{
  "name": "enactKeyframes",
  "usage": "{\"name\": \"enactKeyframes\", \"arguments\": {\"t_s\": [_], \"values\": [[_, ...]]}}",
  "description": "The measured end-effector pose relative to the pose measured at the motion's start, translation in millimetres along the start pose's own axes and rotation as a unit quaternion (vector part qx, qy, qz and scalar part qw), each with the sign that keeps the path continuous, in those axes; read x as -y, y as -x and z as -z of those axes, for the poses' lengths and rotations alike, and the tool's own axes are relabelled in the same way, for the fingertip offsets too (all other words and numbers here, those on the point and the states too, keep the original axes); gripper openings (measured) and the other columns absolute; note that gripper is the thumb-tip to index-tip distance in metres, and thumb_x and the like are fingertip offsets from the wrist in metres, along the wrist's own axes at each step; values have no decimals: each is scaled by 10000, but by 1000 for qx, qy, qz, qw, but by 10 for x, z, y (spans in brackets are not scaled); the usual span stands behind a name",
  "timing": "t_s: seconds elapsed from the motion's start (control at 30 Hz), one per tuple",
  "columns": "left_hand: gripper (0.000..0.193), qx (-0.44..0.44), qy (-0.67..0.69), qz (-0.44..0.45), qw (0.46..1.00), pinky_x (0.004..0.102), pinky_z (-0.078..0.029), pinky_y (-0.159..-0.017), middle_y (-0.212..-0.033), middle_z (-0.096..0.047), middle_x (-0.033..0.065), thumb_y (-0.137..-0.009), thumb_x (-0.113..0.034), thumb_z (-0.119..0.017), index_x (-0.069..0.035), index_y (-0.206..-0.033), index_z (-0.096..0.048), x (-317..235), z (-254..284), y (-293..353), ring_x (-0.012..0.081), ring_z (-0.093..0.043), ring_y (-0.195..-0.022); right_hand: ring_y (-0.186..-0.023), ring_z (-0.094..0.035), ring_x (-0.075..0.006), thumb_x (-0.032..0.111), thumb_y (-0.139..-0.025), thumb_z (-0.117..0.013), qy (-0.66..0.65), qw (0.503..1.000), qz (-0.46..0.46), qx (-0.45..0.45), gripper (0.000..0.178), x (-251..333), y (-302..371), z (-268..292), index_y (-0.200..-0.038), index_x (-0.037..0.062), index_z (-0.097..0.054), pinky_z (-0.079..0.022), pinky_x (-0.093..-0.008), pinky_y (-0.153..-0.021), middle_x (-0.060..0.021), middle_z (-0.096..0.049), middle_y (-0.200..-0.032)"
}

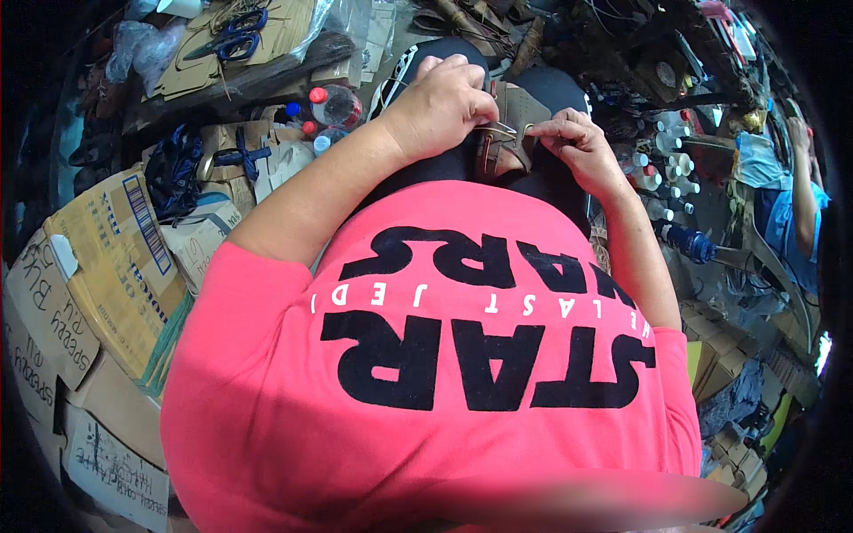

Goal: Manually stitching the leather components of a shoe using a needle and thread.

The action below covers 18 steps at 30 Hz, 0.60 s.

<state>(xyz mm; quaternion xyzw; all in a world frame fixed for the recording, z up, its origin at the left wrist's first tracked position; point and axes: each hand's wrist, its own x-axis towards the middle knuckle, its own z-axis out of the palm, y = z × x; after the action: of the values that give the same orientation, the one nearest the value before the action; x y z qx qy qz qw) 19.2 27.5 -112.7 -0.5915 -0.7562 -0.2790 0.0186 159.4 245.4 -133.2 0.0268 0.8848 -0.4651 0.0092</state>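
Note:
On my lap, between my dark-clad knees, rests a small tan and brown leather piece (519, 107) that looks like a shoe upper. My left hand (449, 99) is closed at its left edge, with thumb and forefinger pinched on a thin, light lace (499, 130) that crosses its near part. My right hand (579, 149) pinches at the right side of the piece, thumb and forefinger pressed together at a small tan loop of lace. Exactly what sits inside each pinch is partly hidden by the fingers.
Cardboard boxes (107, 266) are stacked at my left. Blue-handled scissors (238, 35) lie on cardboard at the far left, near red-capped bottles (336, 105). Several small bottles (671, 164) stand to my right. Another person in blue (786, 218) is at the far right.

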Motion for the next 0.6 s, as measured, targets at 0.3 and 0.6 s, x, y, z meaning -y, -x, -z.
{"name": "enactKeyframes", "arguments": {"t_s": [0.3,0.6], "values": [[200,33,78,-2,996,343,-379,-768,-757,-533,-16,-695,-106,-717,-208,-867,-734,81,-16,81,194,-522,-813,-765,-483,-145,32,-763,-676,-5,1000,-12,21,293,-37,30,13,-1003,188,-738,-415,-258,-763,12,-517,-725],[146,58,162,20,985,354,-406,-753,-717,-572,-6,-707,-119,-717,-200,-827,-740,225,-193,-30,202,-544,-798,-752,-483,-149,66,-770,-694,3,1000,8,5,253,-95,-10,-42,-989,184,-741,-405,-279,-718,4,-538,-699]]}}
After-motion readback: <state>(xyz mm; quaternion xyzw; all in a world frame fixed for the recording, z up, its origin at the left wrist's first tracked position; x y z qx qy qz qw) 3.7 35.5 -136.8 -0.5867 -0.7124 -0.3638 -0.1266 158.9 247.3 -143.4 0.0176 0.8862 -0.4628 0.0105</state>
